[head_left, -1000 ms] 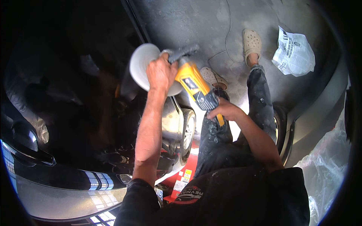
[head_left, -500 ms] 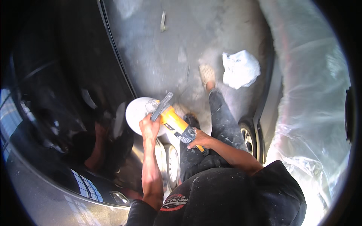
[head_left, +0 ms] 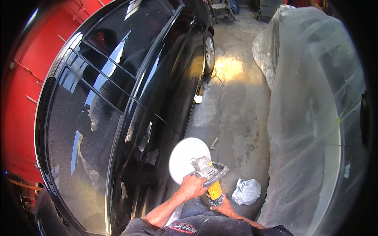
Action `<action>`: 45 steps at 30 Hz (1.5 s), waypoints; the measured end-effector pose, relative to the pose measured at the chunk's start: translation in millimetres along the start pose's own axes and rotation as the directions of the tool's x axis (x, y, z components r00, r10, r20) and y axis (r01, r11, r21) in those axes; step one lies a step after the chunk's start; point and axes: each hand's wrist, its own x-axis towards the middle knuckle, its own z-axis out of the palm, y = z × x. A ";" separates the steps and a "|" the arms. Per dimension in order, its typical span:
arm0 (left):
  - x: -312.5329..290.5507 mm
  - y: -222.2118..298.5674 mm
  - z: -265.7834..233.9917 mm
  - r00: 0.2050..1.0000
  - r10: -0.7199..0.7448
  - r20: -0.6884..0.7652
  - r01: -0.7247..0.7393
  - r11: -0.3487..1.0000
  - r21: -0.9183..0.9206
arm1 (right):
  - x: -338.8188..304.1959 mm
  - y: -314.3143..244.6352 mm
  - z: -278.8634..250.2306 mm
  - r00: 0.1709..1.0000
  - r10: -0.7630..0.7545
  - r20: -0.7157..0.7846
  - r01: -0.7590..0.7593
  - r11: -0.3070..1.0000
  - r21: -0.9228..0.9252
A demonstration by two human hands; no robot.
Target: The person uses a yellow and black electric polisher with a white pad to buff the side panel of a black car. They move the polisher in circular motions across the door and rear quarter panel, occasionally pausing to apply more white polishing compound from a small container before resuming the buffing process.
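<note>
Left grip [head_left: 194,186] curled, ahead of right grip [head_left: 225,207]

Right side: translucent plastic sheeting [head_left: 307,98] draped over a large bulk, folds reaching the floor.
Floor [head_left: 240,112]: grey, stained, bright light patch [head_left: 229,70] toward the far end.
Lamp [head_left: 198,99]: lit, on the floor.
Bag [head_left: 247,192]: white, printed, crumpled, near the sheeting.
Far end: grey step stool [head_left: 221,6].
Left edge: red wall [head_left: 23,90], metal pegs.
</note>
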 end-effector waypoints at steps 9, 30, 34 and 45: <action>-7.9 9.6 -46.6 0.983 -0.138 0.121 0.169 0.937 -0.307 | 52.1 1.4 -20.5 0.988 0.092 0.122 -0.073 0.986 -0.152; 221.5 -19.7 -139.0 0.956 -0.279 0.090 0.292 0.887 -0.357 | 33.1 67.4 -220.3 0.614 0.661 -0.433 -0.718 0.695 0.042; 268.3 11.4 -155.5 0.908 -0.420 0.016 0.391 0.829 -0.401 | 93.4 31.4 -300.3 0.696 0.555 -0.455 -0.617 0.787 0.016; 418.7 74.2 -231.7 0.886 -0.456 -0.090 0.292 0.696 -0.656 | 222.5 -382.0 -491.7 0.857 -0.153 -0.493 0.238 0.965 0.114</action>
